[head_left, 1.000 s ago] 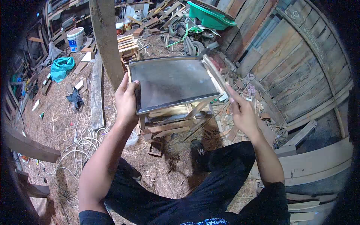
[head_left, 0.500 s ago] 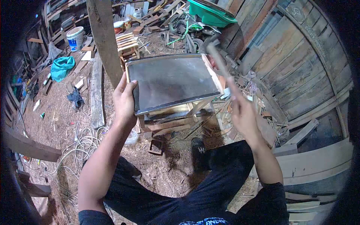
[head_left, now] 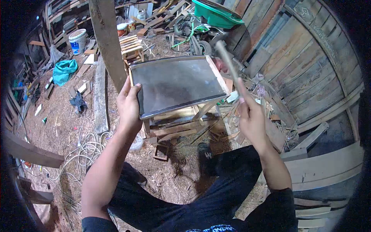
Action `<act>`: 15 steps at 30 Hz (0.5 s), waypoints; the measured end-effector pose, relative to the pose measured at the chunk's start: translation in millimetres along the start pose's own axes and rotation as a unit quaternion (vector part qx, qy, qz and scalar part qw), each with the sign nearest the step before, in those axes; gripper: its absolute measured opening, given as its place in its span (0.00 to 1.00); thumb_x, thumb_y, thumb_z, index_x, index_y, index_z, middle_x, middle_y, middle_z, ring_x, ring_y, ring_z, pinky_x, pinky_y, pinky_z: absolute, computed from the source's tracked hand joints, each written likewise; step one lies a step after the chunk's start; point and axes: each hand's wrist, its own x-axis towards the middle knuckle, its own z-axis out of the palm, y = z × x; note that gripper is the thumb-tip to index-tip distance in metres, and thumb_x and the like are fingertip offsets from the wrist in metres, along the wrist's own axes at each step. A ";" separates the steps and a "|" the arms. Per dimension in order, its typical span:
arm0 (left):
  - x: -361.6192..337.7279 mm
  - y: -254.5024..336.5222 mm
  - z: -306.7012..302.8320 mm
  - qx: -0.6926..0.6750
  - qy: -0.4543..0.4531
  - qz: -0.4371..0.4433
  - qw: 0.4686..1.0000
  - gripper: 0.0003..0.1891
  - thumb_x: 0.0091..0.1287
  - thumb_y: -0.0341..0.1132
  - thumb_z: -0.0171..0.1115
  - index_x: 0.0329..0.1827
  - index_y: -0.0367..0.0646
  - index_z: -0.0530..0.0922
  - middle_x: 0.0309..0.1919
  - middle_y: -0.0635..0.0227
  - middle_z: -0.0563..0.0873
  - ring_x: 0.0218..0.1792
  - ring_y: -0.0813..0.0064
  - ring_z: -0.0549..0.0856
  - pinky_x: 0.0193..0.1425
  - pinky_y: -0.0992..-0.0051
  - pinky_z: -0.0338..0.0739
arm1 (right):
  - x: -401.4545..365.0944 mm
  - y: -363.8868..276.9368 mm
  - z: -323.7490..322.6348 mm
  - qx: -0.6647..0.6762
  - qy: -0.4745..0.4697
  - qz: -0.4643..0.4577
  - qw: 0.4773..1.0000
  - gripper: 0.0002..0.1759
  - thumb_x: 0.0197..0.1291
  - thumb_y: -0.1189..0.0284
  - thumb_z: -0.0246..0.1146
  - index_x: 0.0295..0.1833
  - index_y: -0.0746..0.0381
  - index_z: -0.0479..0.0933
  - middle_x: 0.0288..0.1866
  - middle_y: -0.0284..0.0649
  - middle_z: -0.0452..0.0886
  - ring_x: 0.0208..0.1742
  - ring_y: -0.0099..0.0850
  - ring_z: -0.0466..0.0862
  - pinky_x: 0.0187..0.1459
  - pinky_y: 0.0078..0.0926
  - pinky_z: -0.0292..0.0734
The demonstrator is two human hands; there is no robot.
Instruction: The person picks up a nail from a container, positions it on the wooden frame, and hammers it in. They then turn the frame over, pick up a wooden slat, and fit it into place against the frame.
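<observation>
My left hand (head_left: 129, 106) grips the left side of a shallow wooden frame with a dark grey sheet across it (head_left: 176, 85), thumb on top and fingers at its outer edge. The frame is tilted toward me above a low wooden stand (head_left: 181, 125). In my right hand (head_left: 252, 118), fingers closed round the handle, is a hammer (head_left: 228, 62), raised beside the frame's pale right edge. The hammer's dark head is slightly blurred and apart from the frame.
A wooden post (head_left: 106, 42) rises just behind the frame's left side. Scrap wood, a white bucket (head_left: 78, 41), a teal bag (head_left: 64, 72) and a coiled cable (head_left: 85, 149) lie around on the shavings-covered floor. Plank walls (head_left: 293, 65) stand to the right, below a green tub (head_left: 216, 16).
The hammer has shifted slightly, its head a little higher and farther right, and looks less blurred. My left hand and the frame have barely moved.
</observation>
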 end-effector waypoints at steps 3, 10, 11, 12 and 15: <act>0.9 -4.5 -1.3 -0.005 -0.007 0.004 1.000 0.26 0.71 0.27 0.54 0.73 0.37 0.70 0.59 0.61 0.82 0.54 0.74 0.82 0.60 0.74 0.75 | -1.4 8.5 5.1 -0.020 0.004 -0.027 0.999 0.34 0.63 0.87 0.51 0.74 0.55 0.67 0.37 0.67 0.79 0.38 0.53 0.86 0.39 0.38 0.77; -5.6 3.9 5.3 0.007 0.016 0.008 1.000 0.25 0.71 0.27 0.53 0.72 0.37 0.71 0.58 0.61 0.83 0.52 0.74 0.83 0.58 0.74 0.77 | 4.0 11.2 9.2 0.065 0.041 -0.052 0.996 0.34 0.63 0.86 0.50 0.75 0.56 0.66 0.39 0.66 0.80 0.40 0.59 0.84 0.43 0.48 0.78; -5.1 3.5 4.9 0.008 0.014 0.007 1.000 0.25 0.71 0.27 0.53 0.72 0.37 0.71 0.58 0.61 0.83 0.52 0.74 0.83 0.58 0.74 0.77 | 5.0 13.6 10.5 0.054 0.072 -0.091 0.992 0.34 0.64 0.86 0.50 0.75 0.55 0.66 0.38 0.66 0.80 0.38 0.59 0.84 0.41 0.47 0.78; -4.2 2.7 3.8 0.004 0.005 0.000 1.000 0.25 0.71 0.27 0.53 0.73 0.37 0.70 0.58 0.61 0.82 0.52 0.74 0.83 0.58 0.74 0.77 | 5.4 12.3 6.8 0.053 0.074 -0.088 0.992 0.34 0.64 0.86 0.50 0.75 0.55 0.66 0.38 0.66 0.80 0.38 0.59 0.84 0.41 0.47 0.78; -0.5 3.5 3.2 0.005 -0.003 -0.002 1.000 0.26 0.71 0.27 0.53 0.73 0.38 0.70 0.59 0.62 0.82 0.52 0.74 0.83 0.59 0.74 0.76 | 7.2 2.4 -4.6 -0.045 -0.063 0.009 0.997 0.34 0.65 0.85 0.50 0.77 0.52 0.64 0.33 0.63 0.80 0.33 0.54 0.86 0.35 0.40 0.77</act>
